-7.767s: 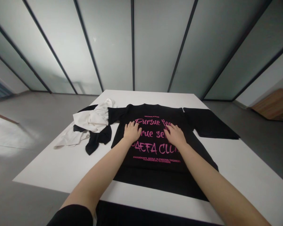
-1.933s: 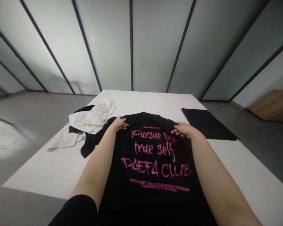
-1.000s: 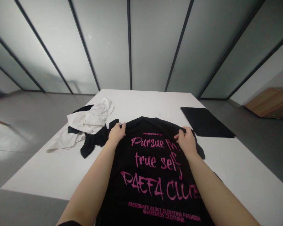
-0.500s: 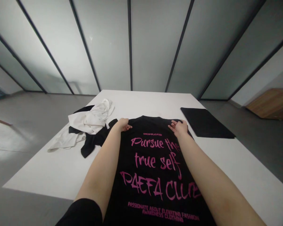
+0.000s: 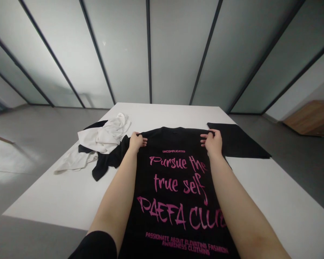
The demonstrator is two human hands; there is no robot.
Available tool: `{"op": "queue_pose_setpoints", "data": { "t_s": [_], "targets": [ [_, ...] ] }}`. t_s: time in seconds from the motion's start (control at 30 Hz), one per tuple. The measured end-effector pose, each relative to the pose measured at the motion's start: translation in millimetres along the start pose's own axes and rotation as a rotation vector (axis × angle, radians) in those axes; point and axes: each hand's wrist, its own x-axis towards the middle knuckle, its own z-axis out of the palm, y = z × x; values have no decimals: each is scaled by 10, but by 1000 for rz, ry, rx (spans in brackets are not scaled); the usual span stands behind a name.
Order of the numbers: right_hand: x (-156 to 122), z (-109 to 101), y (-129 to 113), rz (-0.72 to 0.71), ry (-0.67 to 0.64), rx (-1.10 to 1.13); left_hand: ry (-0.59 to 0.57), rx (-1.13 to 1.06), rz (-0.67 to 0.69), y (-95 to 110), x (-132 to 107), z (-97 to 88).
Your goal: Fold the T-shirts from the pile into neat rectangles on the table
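Observation:
A black T-shirt (image 5: 172,140) with pink lettering stretches toward me over the table, its collar at the far end. My left hand (image 5: 137,141) is closed on its left shoulder, and my right hand (image 5: 212,141) grips the right shoulder. Between the two hands the upper edge is pulled fairly straight. The shirt's lower end runs out of view at the bottom, and my right forearm covers part of the print. Just left of my left hand, dark cloth meets a heap of clothes.
On the left of the white table (image 5: 56,201) lies a crumpled heap of white clothes (image 5: 105,138) with black garments (image 5: 104,167). A flat folded black cloth (image 5: 240,142) rests at the right. Frosted glass panels (image 5: 175,50) stand behind the table.
My hands have moved apart, left hand leftward and right hand rightward, both slightly farther away. The shirt's shoulder edge is now wider, straighter and a little higher in view.

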Motion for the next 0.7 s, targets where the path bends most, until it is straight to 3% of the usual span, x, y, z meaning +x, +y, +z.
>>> {"op": "queue_pose_setpoints", "data": {
  "t_s": [0.13,0.23,0.33,0.43,0.57,0.7],
  "targets": [
    [46,-158,43,220,-129,-235,-133,79,-163,18,-39,-71],
    [47,-219,85,235,-193,-365,-177,72,-196,36,-22,-72],
    [48,-186,79,213,-178,-311,-259,-38,-276,60,22,-65],
    [69,-98,54,188,-143,-135,-304,-284,-303,87,62,-67],
    [117,-7,74,86,-58,72,-194,-490,-163,95,61,-58],
    [115,24,214,42,-24,106,-57,-294,-38,49,1,-35]
  ]
}}
